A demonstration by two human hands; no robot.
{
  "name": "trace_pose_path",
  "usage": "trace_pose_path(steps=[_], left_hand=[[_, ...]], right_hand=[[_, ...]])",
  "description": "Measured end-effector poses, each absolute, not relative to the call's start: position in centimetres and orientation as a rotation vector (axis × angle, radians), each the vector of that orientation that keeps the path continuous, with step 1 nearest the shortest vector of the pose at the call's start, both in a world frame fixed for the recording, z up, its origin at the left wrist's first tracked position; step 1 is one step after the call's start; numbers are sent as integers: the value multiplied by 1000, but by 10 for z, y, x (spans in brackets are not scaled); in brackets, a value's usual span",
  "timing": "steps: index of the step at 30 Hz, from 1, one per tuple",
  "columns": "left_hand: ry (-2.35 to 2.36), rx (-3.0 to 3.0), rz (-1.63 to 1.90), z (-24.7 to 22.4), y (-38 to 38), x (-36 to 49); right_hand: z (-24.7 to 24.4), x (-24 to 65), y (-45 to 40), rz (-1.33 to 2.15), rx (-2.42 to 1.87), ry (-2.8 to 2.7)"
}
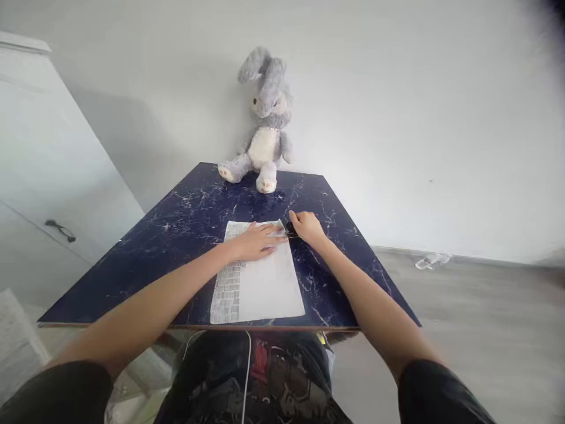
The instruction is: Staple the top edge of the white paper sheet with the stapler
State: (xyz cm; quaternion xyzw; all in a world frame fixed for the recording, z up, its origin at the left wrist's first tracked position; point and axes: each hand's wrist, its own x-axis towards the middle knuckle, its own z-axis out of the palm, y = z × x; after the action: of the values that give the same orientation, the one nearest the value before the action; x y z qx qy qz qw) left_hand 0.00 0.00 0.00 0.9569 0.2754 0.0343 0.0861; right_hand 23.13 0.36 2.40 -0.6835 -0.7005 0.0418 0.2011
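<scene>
A sheet of paper (271,288) lies on the dark blue marbled table, its left strip covered with dense rows of grey marks and the rest blank. My left hand (256,241) rests flat across its upper part, fingers stretched toward the top right corner. Just beyond that corner, my right hand (306,227) is closed around a small black object (290,228), too small to name. This object touches or sits very close to the paper's edge; which of the two I cannot tell. The fingers of the right hand are partly hidden.
A grey plush rabbit (263,144) sits at the table's far edge against the wall. The table (168,247) has its front edge close to my body. A white cabinet (53,159) stands at left. Crumpled clear plastic (432,261) lies on the floor at right.
</scene>
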Motion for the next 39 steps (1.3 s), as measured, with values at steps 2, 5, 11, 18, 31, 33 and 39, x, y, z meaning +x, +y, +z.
trace_pose_path(steps=[2,5,11,18,31,33,39], left_hand=[[783,2854,119,-1,1,0],[753,2847,144,-1,0,2],[833,2774,145,-3,-8,7],[852,2701,89,-4,-10,9],[864,2683,94,-6,-8,12],[866,2686,111,-7,-9,13],[883,2715,116,-9,-9,14]], right_hand=[[25,229,3,106,-1918,-1940],[27,225,2,101,-1924,-1924],[24,210,-1,69,-1980,-1846],[22,199,0,81,-2001,-1849],[21,189,-1,-148,-2059,-1952],[23,186,-3,-175,-2072,-1957],[24,180,-7,-266,-2087,-2005]])
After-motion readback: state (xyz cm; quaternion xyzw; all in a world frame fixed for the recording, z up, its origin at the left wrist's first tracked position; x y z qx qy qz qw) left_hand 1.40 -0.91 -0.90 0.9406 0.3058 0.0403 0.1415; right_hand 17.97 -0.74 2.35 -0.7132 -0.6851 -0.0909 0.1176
